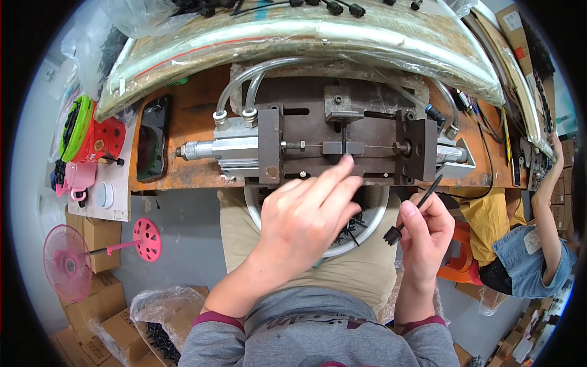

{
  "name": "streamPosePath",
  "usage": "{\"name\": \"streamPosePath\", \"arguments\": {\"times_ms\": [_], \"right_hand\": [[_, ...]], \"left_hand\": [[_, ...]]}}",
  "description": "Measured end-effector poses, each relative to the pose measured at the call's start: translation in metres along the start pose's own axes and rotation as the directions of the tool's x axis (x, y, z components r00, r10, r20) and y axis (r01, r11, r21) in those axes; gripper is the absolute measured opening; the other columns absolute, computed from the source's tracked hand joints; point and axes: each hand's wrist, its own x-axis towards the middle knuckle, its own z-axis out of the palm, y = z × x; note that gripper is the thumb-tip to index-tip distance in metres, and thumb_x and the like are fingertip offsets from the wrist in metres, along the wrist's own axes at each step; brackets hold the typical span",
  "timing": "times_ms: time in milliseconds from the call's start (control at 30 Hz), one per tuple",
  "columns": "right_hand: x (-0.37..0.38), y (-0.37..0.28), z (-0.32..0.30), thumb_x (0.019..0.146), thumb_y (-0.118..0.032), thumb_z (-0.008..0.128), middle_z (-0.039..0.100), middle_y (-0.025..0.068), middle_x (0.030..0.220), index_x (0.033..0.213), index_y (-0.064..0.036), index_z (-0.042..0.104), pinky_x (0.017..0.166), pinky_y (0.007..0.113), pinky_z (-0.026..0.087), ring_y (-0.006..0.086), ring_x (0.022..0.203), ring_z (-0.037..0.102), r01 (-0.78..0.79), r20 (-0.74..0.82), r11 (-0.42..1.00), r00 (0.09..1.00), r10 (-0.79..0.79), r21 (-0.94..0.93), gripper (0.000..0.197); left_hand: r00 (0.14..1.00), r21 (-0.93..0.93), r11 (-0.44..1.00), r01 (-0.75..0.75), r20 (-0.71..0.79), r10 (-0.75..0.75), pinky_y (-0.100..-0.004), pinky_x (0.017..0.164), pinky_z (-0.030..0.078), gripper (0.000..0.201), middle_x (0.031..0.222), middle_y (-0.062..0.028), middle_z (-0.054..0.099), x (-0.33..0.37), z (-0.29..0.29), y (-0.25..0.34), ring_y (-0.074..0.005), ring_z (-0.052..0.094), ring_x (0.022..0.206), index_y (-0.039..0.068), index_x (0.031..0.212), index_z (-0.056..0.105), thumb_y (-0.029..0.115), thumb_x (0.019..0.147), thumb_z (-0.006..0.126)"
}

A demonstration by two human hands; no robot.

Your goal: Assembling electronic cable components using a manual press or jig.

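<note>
The black rod (pixel 431 189) is at the near right, in front of the bench, clamped between the thumb and fingers of the right hand (pixel 429 235). It is slim and straight, tilted with its plain end far and right, and its thick, notched head sits at the near left end. A second rod (pixel 344 133) lies at the middle of the bench, across a small grey block (pixel 332 148), running near to far. The left hand (pixel 298 217) reaches to its near end, fingers apart and gripping nothing that shows; whether a fingertip touches it, I cannot tell. The step in hand looks like adjusting the rod at the block while the other waits; the next move probably calls for lining it up squarely and keeping fingertips clear of the two metal cylinders, left (pixel 238 148) and right (pixel 451 154), facing the block. Nearer, a white basket (pixel 252 205) at the lap holds more dark pieces, partly hidden.
</note>
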Motion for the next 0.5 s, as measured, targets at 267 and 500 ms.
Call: {"name": "streamPosePath", "arguments": {"times_ms": [267,500], "right_hand": [[0.027,-0.021,0.026,0.099,-0.015,0.060,0.060,-0.0002,0.062,0.080,-0.0014,0.058,0.040,0.018,0.034,0.0012,0.046,0.049,0.044,0.279,0.991,0.960,-0.008,-0.124,0.023],[0.184,-0.080,0.021,0.098,-0.025,0.056,0.066,0.0025,0.079,0.095,-0.0043,0.069,0.061,0.025,0.044,0.0095,0.073,0.059,0.544,0.204,0.717,0.835,-0.510,-0.436,0.024]], "left_hand": [[0.961,-0.264,0.946,-0.191,-0.246,0.125,-0.0291,0.062,0.057,0.035,0.094,-0.0110,0.073,0.001,-0.021,0.013,-0.0209,0.071,0.076,0.001,0.100,0.073,0.005,0.068,0.084],[0.971,-0.254,0.967,-0.033,-0.237,-0.030,-0.0283,0.063,0.054,0.039,0.092,-0.0073,0.067,-0.011,-0.032,0.011,-0.0192,0.066,0.081,0.004,0.098,0.074,0.004,0.061,0.088]]}}
